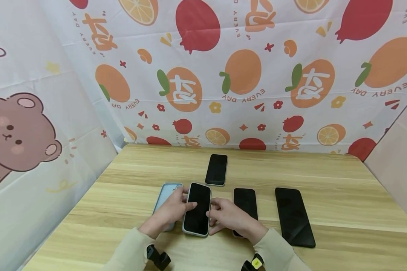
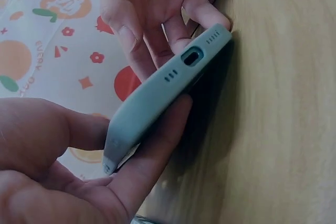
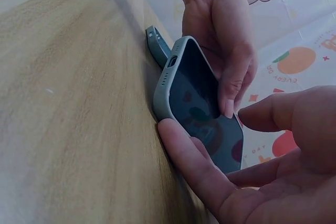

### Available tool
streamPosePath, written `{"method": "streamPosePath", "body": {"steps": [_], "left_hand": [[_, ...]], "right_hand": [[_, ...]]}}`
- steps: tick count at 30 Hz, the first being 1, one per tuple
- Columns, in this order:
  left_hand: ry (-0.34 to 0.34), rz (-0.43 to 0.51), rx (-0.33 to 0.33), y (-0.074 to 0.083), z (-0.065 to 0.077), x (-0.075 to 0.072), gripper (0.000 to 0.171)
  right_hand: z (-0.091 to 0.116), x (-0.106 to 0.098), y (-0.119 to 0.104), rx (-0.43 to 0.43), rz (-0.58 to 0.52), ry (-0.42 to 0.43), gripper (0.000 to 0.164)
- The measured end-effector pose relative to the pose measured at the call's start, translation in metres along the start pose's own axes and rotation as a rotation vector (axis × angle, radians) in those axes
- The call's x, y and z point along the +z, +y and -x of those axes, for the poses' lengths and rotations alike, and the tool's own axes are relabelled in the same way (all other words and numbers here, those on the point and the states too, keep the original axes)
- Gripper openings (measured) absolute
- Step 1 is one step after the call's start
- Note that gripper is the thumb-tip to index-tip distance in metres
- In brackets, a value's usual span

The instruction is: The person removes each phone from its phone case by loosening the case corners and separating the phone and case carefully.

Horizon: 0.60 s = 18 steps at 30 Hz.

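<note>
A phone in a pale blue-green case (image 1: 197, 216) lies tilted in my hands, screen up; in the left wrist view its left side is raised off the table. My left hand (image 1: 171, 207) grips that side, thumb over the screen and fingers underneath. Along the opposite edge, my right hand (image 1: 228, 215) touches the phone with its fingers; its thumb stands apart from the screen in the right wrist view. Partly under the left forearm is a light blue phone case (image 1: 163, 197). Beneath the right hand, a dark phone (image 1: 245, 201) is partly hidden.
Beyond the held phone, another dark-screened phone (image 1: 216, 170) lies on the wooden table (image 1: 346, 195). A larger black phone or slab (image 1: 295, 216) lies at the right. Fruit-printed cloth (image 1: 274, 75) hangs behind the table, and a bear-printed cloth (image 1: 20, 131) at the left.
</note>
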<state>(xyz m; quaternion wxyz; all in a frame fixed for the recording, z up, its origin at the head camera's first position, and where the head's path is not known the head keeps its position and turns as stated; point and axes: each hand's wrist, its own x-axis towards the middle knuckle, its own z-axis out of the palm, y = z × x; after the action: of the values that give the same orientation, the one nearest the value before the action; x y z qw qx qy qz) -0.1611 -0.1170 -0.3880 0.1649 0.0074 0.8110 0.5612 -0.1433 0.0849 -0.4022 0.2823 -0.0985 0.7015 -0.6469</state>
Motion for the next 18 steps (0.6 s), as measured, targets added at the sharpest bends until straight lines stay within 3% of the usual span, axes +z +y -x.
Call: {"method": "streamPosePath", "body": {"steps": [12, 18], "left_hand": [[-0.050, 0.131, -0.013, -0.004, 0.004, -0.004, 0.045], [-0.097, 0.201, -0.014, -0.003, 0.004, -0.006, 0.044]], "right_hand": [[0.003, 0.002, -0.007, 0.013, 0.119, 0.011, 0.069], [0.011, -0.002, -0.012, -0.012, 0.133, 0.034, 0.064]]}}
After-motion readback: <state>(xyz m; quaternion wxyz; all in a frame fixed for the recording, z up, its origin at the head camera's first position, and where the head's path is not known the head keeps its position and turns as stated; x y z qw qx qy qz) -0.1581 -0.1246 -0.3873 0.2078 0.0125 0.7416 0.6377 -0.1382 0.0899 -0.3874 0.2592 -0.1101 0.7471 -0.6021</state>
